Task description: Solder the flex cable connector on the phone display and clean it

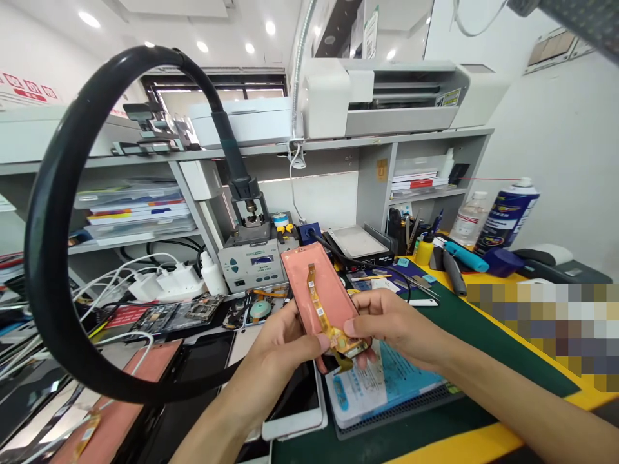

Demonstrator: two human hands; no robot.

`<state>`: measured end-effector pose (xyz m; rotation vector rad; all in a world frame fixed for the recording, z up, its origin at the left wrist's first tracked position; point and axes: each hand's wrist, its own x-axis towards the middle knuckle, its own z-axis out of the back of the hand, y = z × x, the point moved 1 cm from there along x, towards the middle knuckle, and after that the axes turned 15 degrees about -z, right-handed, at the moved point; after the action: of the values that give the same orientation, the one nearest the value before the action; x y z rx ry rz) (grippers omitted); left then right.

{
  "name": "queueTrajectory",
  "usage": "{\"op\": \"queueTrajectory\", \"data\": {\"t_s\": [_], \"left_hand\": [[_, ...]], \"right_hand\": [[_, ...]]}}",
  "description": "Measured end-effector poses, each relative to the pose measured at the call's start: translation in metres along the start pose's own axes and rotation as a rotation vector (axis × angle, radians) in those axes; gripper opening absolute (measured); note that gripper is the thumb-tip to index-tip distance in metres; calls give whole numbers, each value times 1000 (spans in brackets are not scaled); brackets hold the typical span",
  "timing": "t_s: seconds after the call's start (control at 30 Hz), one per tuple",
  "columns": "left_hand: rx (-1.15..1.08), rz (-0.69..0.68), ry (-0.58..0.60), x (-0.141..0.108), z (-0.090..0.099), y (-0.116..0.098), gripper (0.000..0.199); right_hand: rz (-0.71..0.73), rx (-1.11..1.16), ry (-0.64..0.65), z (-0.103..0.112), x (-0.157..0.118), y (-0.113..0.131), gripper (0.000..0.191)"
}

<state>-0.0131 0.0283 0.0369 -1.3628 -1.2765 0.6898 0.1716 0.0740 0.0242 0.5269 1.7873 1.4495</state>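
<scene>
The pink panel [329, 293] is held up off the worktop [459, 316], not resting on it, with its gold ribbon [320, 312] facing up. Its long axis runs away from the person and leans left toward the far end; the ribbon follows that line. The near end sits between the hands, so neither is clearly nearer. The left hand [283, 345] pinches the left edge, thumb over the ribbon's wide end; the right hand [394, 322] pinches the near right corner, thumb on that same end. Below lies a blue-and-white packet [401, 374], toward the worktop's front edge, with a white phone [294, 422] just left of it. Farther out, a grey station [258, 264] stands toward the back edge, a spray can [507, 216] toward the far right corner.
</scene>
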Motion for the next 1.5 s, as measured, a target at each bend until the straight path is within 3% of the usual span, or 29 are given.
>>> {"op": "queueTrajectory", "data": {"t_s": [0.2, 0.37, 0.43, 0.5, 0.6, 0.67, 0.73, 1.1, 1.5], "left_hand": [[-100, -16, -16, 3, 4, 6, 15], [-10, -11, -99, 4, 6, 11, 20], [18, -40, -121, 4, 6, 12, 21], [62, -80, -155, 5, 7, 12, 22], [158, -101, -218, 5, 9, 11, 25], [230, -112, -238, 6, 10, 11, 25], [300, -134, -240, 6, 11, 12, 25], [433, -214, -218, 4, 8, 13, 23], [195, -158, -263, 8, 13, 11, 21]], "right_hand": [[15, -34, 24, 1, 1, -1, 26], [45, -148, 14, 3, 2, -4, 23], [102, -220, -83, 2, 0, -4, 25], [260, -346, -299, 0, -4, -2, 22], [625, -616, -565, -11, -13, -2, 17], [820, -778, -588, -21, -16, -4, 23], [909, -900, -597, -29, -17, -7, 27], [985, -1086, -637, -34, -3, -16, 16], [1132, -1160, -681, -34, -2, -19, 21]]}}
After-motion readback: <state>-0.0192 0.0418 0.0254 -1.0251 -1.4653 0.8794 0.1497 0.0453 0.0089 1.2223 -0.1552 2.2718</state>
